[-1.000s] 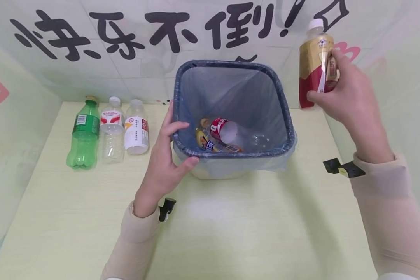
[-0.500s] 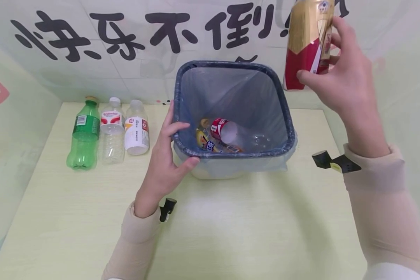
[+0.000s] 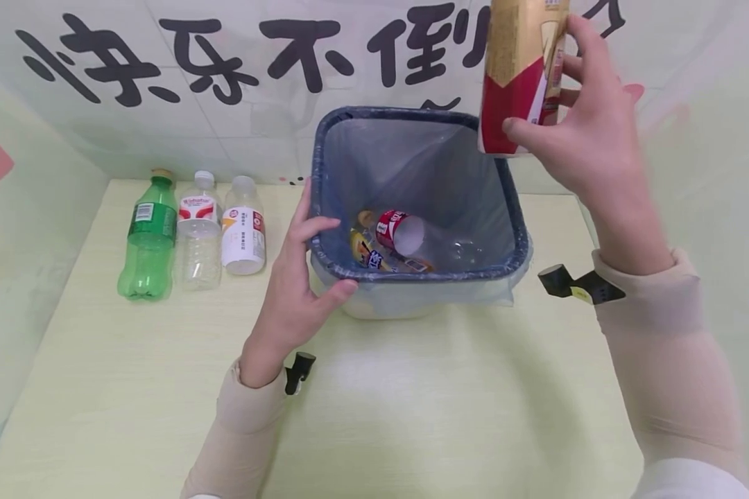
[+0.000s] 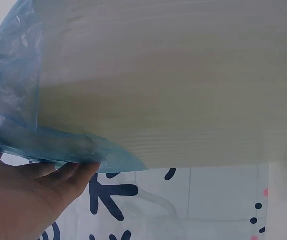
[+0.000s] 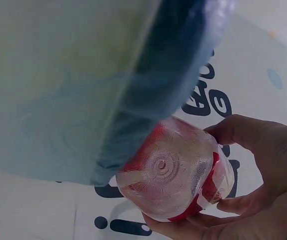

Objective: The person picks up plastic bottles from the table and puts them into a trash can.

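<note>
My right hand point(image 3: 593, 132) grips a gold-and-red labelled plastic bottle point(image 3: 517, 83) around its side, held up over the back right corner of the trash bin point(image 3: 424, 275). In the head view the bottle's top runs out of frame; its clear round base point(image 5: 163, 167) faces the right wrist camera. My left hand point(image 3: 293, 284) holds the bin's left rim, index finger and thumb over the edge, other fingers along the outside. A bluish liner bag point(image 4: 13, 95) covers the rim. Inside the bin lie a red-labelled bottle point(image 3: 406, 234) and a yellow-labelled bottle point(image 3: 367, 253).
Left of the bin, a green bottle point(image 3: 150, 242), a clear bottle with a red-and-white label point(image 3: 200, 232) and a white-labelled bottle point(image 3: 243, 235) lie in a row on the pale table point(image 3: 131, 402). A wall point(image 3: 243, 132) with large black characters rises behind.
My right hand has lifted the gold-and-red bottle and carried it leftward, from right of the bin to over its back right corner. My left hand stays on the rim.
</note>
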Motion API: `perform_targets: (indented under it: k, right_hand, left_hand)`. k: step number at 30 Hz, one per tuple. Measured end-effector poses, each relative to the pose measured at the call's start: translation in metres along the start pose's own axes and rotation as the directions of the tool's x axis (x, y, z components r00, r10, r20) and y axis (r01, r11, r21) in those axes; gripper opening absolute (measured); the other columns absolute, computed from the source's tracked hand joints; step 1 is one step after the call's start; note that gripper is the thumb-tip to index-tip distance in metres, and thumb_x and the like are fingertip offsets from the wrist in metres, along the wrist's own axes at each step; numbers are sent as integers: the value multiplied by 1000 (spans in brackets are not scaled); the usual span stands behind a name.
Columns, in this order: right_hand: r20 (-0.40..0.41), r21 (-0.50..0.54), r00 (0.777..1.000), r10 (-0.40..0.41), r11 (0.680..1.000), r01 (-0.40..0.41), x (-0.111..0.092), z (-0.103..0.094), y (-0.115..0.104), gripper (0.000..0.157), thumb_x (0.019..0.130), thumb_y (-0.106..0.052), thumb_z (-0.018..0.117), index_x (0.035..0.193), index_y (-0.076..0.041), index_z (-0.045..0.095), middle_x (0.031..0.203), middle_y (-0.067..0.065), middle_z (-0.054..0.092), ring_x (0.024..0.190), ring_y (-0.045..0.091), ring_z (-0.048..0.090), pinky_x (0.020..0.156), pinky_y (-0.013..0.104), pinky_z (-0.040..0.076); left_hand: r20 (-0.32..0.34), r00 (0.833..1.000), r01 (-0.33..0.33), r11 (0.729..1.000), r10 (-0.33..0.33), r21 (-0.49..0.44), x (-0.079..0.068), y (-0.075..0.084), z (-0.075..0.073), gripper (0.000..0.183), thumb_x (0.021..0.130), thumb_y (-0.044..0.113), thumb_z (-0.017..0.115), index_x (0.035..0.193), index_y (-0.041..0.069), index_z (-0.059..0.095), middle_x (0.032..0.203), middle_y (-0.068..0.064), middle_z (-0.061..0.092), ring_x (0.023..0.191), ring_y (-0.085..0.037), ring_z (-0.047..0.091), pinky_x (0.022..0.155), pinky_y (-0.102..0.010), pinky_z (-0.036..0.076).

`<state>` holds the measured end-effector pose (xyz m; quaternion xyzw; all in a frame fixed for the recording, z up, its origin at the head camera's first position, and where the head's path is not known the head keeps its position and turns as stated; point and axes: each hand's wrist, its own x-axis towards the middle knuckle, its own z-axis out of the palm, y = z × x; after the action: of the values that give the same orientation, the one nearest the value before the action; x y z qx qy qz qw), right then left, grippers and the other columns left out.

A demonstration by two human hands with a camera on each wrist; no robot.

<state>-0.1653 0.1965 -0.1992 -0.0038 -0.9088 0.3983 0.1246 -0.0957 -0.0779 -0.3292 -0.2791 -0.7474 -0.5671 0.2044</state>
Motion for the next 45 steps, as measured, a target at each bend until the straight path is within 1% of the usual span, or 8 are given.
perform_targets:
  k: [7,12,17,24,27,32,37,45]
  right_hand:
    - [29,-5,999,-46,999,46,10,18,-7,88,75,-22,74,142,-36,17,136,-5,37,118,14,40,92,32,43]
    - [44,18,996,-79,997,78,14,28,-8,90,74,-16,73,143,-29,17,132,-2,36,118,11,34,91,30,42]
    - [43,29,992,-116,993,115,10,32,-12,87,74,-14,72,143,-21,20,133,0,36,121,7,29,95,27,37]
    - [101,57,989,-110,993,104,18,39,8,92,73,-12,74,144,-23,17,132,1,35,119,14,37,93,30,42]
    - [142,6,984,-111,994,111,21,43,19,95,72,-13,74,144,-22,13,134,4,32,122,15,38,98,27,37]
    - [172,-109,968,-184,973,204,20,45,29,94,69,-11,74,144,-16,18,138,6,29,127,12,29,102,19,23]
    - [163,-128,959,-232,959,253,15,41,31,86,72,-12,71,143,-15,23,143,1,27,129,8,24,103,18,18]
    - [93,-110,975,-202,971,211,13,34,33,76,77,-19,70,141,-15,29,142,-3,31,128,4,27,103,15,17]
  left_hand:
    - [0,1000,5,1000,-5,-7,0,0,-1,70,84,60,48,116,-3,41,148,-21,17,136,-28,19,107,-45,20]
    - [1,1000,10,1000,-10,-5,-1,1,-1,70,84,60,48,116,-2,41,148,-20,17,136,-28,18,107,-45,20]
    - [7,1000,14,1000,-14,-5,-1,2,-1,71,84,60,47,117,-2,41,148,-20,16,136,-27,18,107,-46,20]
    - [5,1000,22,1000,-22,-3,0,2,1,71,84,60,47,116,-2,41,148,-20,17,136,-27,18,107,-45,19]
    - [7,1000,25,1000,-25,0,0,2,1,71,84,60,47,116,-3,42,148,-20,17,136,-27,18,107,-45,19]
    - [-2,1000,10,1000,-10,1,0,2,0,71,84,59,48,116,-4,42,147,-21,17,136,-28,19,107,-45,21]
    - [0,1000,2,1000,-2,10,0,2,0,71,84,59,48,116,-4,42,147,-21,17,135,-28,19,106,-45,21]
    - [3,1000,8,1000,-8,15,0,2,2,71,84,59,48,116,-4,42,147,-21,18,135,-28,19,107,-45,20]
